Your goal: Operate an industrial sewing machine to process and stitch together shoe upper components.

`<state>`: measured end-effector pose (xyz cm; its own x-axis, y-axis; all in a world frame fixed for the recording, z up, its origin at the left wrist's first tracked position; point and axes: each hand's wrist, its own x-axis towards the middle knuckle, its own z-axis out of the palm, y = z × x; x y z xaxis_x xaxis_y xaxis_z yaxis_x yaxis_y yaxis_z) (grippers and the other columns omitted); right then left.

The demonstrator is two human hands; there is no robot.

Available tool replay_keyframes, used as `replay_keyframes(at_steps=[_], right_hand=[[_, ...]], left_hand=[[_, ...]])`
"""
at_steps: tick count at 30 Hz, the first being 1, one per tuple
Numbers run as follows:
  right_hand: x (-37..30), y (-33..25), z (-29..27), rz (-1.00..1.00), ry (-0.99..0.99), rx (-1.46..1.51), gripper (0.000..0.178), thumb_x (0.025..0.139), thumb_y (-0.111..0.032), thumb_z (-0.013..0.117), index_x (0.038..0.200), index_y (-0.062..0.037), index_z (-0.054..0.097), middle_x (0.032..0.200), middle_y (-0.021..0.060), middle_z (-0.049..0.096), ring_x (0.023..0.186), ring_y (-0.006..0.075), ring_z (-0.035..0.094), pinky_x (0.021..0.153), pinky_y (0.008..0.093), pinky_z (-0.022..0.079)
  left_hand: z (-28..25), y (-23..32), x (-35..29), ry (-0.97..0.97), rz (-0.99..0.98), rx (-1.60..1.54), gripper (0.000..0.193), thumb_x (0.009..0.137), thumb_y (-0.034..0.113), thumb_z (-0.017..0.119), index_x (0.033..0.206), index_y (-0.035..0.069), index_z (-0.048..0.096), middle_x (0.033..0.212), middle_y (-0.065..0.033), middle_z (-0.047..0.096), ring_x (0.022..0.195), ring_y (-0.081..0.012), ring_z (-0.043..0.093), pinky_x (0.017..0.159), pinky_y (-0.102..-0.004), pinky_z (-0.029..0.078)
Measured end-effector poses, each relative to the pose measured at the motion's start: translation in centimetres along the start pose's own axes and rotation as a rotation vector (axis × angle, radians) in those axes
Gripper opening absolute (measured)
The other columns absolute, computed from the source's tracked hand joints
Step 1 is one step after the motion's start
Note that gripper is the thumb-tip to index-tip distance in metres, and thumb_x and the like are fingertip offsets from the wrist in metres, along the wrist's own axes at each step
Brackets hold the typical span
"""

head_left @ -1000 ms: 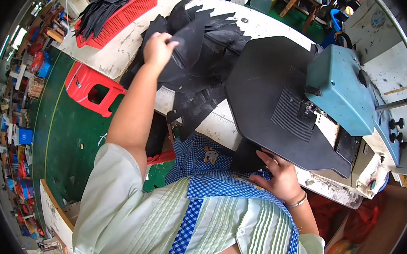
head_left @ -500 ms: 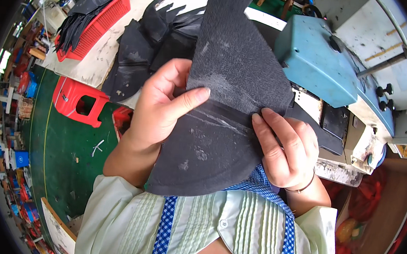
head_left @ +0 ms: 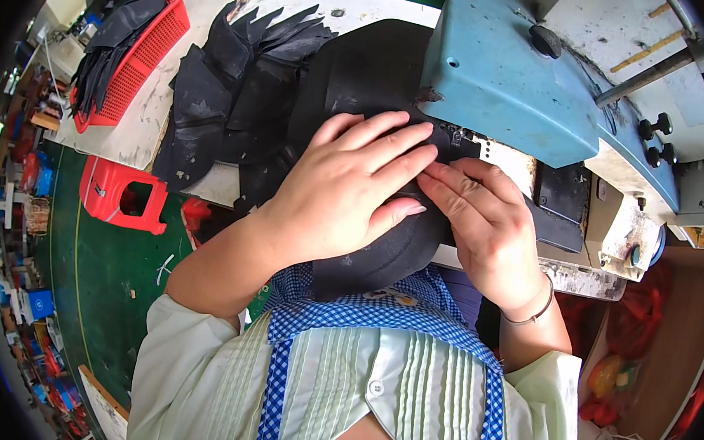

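A curved black sheet piece of fabric-like material (head_left: 395, 252) lies at the working edge of a blue bench machine (head_left: 511, 84), its near end hanging toward my apron. My left hand (head_left: 347, 178) is flat on top of it, fingers stretched out and slightly apart. Close beside those fingertips, my right hand (head_left: 488, 227) has its fingers bent and pressed together at the sheet's right edge, by the small metal parts under the machine head. Its thumb is hidden. Fingers and the machine cover part of the sheet's middle.
Overlapping black cut pieces (head_left: 212, 101) are spread left of the sheet on the white table (head_left: 127, 136). A red basket (head_left: 145, 59) holds more of them. A red stool (head_left: 122, 194) stands on the green floor (head_left: 108, 275). Red bags (head_left: 633, 325) sit in a compartment at right.
The black sheet has been lowered from in front of me onto the machine's working edge. My left hand has let go its pinch and now lies flat; my right hand has moved slightly up and left.
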<state>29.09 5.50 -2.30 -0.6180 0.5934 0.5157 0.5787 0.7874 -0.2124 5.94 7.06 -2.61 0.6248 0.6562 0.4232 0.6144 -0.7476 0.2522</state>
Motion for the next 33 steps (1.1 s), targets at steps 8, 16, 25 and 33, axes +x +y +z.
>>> replay_keyframes(at_steps=[8,16,25,33], right_hand=[[-0.4,0.0,0.0,0.083,0.075,-0.013,0.048,0.069,-0.007,0.063,0.114,0.0095,0.070,0.116,0.0214,0.070,0.104,0.0361,0.066,0.091,0.0425,0.057],[-0.2,-0.2,0.3,0.163,0.147,-0.019,0.039,0.073,0.009,0.068,0.111,0.0044,0.074,0.115,0.0163,0.073,0.098,0.0333,0.069,0.086,0.0406,0.058],[-0.8,0.0,0.6,0.116,0.142,-0.101,0.047,0.066,-0.007,0.064,0.111,0.0080,0.073,0.116,0.0184,0.071,0.099,0.0308,0.066,0.084,0.0389,0.056],[-1.0,-0.1,0.6,0.119,0.125,-0.128,0.048,0.067,-0.008,0.064,0.111,0.0074,0.073,0.118,0.0173,0.071,0.100,0.0292,0.066,0.083,0.0387,0.055]], left_hand=[[0.3,0.0,1.6,-0.024,0.006,-0.015,0.051,0.086,0.028,0.075,0.130,0.004,0.064,0.138,-0.0111,0.062,0.123,-0.0305,0.057,0.101,-0.0438,0.043],[0.4,0.0,2.2,0.001,0.011,-0.005,0.051,0.086,0.028,0.076,0.129,0.004,0.065,0.126,-0.0105,0.066,0.111,-0.0305,0.058,0.097,-0.0428,0.044],[0.7,-0.5,3.0,0.031,0.015,0.008,0.046,0.084,0.027,0.078,0.124,0.007,0.068,0.115,-0.0074,0.069,0.099,-0.0296,0.061,0.091,-0.0412,0.047],[0.9,-1.0,3.2,0.075,0.022,-0.075,0.025,0.084,0.021,0.078,0.103,0.007,0.070,0.117,-0.0119,0.064,0.112,-0.0320,0.062,0.092,-0.0435,0.049]])
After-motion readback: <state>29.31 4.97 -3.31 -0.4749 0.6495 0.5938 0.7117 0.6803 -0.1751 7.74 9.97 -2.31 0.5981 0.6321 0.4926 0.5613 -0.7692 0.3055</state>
